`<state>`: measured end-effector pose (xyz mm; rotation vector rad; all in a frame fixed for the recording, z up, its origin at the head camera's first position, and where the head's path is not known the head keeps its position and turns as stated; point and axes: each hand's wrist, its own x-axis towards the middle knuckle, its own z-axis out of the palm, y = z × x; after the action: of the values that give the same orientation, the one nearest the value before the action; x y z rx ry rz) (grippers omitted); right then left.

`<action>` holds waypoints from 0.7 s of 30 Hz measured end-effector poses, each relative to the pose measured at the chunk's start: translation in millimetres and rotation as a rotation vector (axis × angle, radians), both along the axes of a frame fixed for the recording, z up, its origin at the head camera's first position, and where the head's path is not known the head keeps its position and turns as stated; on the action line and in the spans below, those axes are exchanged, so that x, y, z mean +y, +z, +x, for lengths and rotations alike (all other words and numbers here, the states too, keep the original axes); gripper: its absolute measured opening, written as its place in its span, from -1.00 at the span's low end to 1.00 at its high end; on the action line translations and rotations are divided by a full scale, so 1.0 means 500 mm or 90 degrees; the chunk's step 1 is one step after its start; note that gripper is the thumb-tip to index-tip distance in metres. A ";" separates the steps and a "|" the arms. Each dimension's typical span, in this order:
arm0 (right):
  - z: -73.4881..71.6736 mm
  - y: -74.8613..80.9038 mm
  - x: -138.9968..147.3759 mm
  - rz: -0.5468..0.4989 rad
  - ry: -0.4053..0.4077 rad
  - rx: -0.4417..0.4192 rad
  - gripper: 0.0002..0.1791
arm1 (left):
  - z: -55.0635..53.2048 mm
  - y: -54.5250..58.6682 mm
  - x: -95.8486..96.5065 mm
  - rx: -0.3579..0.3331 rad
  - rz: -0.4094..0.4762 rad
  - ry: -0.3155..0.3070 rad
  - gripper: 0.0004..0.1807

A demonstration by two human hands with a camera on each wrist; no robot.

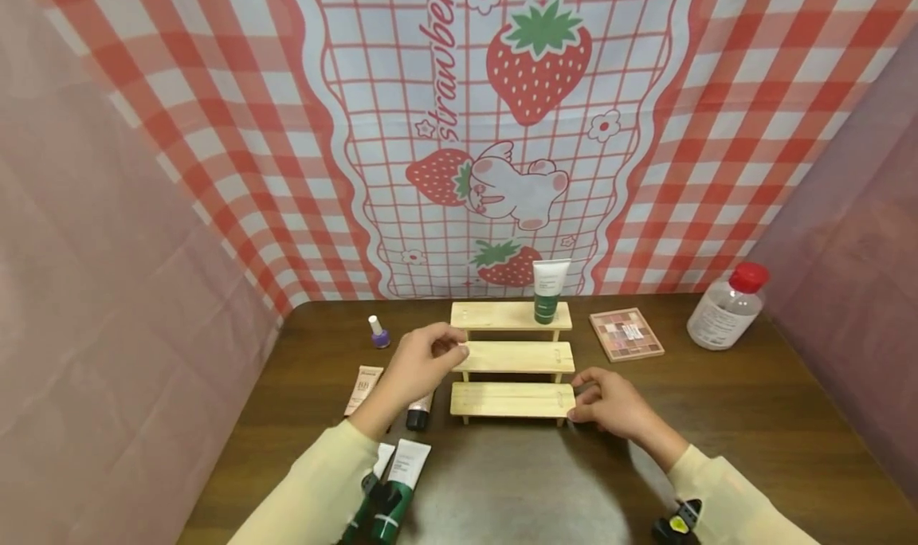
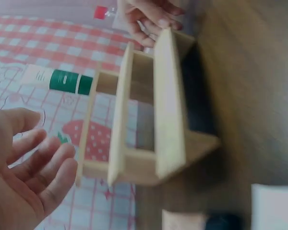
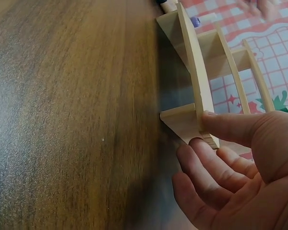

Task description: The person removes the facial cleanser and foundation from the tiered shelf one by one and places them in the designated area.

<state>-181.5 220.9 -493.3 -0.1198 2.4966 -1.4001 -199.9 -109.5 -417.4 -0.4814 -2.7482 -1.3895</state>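
A three-tier wooden display stand (image 1: 512, 400) stands on the table. My right hand (image 1: 610, 401) pinches the right end of its lowest step, thumb on the top and fingers below in the right wrist view. By the left end of the middle step is my left hand (image 1: 426, 360); in the left wrist view its loosely bent fingers (image 2: 53, 175) hold nothing and look apart from the wood. A white and green squeeze tube (image 1: 549, 290) stands cap down on the top step, toward the right.
Left of the stand are a purple nail polish bottle (image 1: 379, 334), a beige BB tube (image 1: 364, 387), a black-capped tube (image 1: 419, 414) and green and white tubes (image 1: 403, 481). To the right lie an eyeshadow palette (image 1: 626, 335) and a red-capped clear bottle (image 1: 724, 314). A strawberry-print cloth hangs behind.
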 end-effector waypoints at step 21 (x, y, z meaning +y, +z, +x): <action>0.000 0.005 -0.006 0.005 -0.019 -0.019 -0.49 | -0.134 0.052 0.165 -0.010 0.058 -0.056 -0.54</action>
<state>-181.4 218.1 -490.6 -0.0604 2.4893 -1.3944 -266.8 -27.2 -391.6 -0.5963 -2.6918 -1.5353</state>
